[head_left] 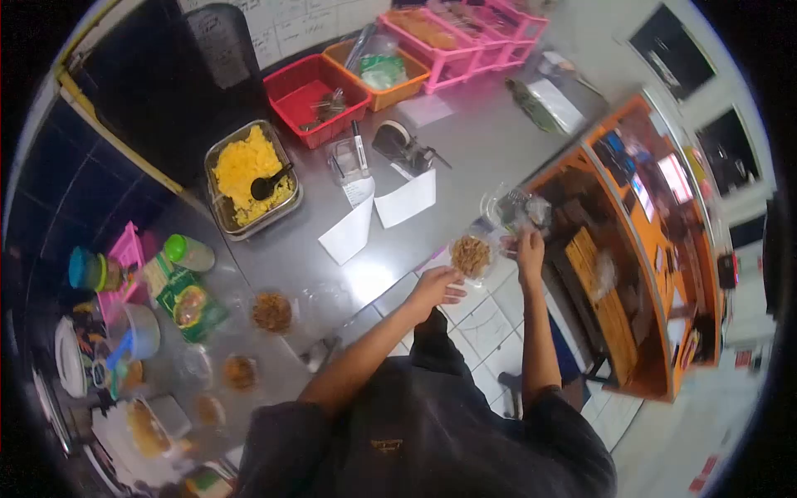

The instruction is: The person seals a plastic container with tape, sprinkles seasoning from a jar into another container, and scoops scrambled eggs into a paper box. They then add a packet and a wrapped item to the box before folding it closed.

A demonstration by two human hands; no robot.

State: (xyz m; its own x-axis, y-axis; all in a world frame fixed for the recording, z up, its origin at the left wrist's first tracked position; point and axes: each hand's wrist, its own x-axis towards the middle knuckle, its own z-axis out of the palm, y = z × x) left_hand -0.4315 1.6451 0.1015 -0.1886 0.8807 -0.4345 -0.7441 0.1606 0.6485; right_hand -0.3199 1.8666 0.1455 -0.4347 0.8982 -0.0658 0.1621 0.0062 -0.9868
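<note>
A clear plastic food container point(471, 256) with brown shredded food in it is between my two hands, at the table's front edge. My right hand point(526, 251) pinches its right rim with bent fingers. On the other side, my left hand point(438, 287) has its fingers stretched out, the tips close to the container's lower left edge. Just beyond the container is a piece of clear, crumpled-looking plastic point(508, 206), smeared in this view.
To the left stand a metal tray of yellow food point(245, 178) with a black spoon, and a container of brown food point(271, 312). Paper sheets point(349, 232) lie mid-table, near a tape dispenser point(403, 145). Red point(290, 83) and orange baskets point(407, 87) line the back. An orange shelf point(656, 332) stands right.
</note>
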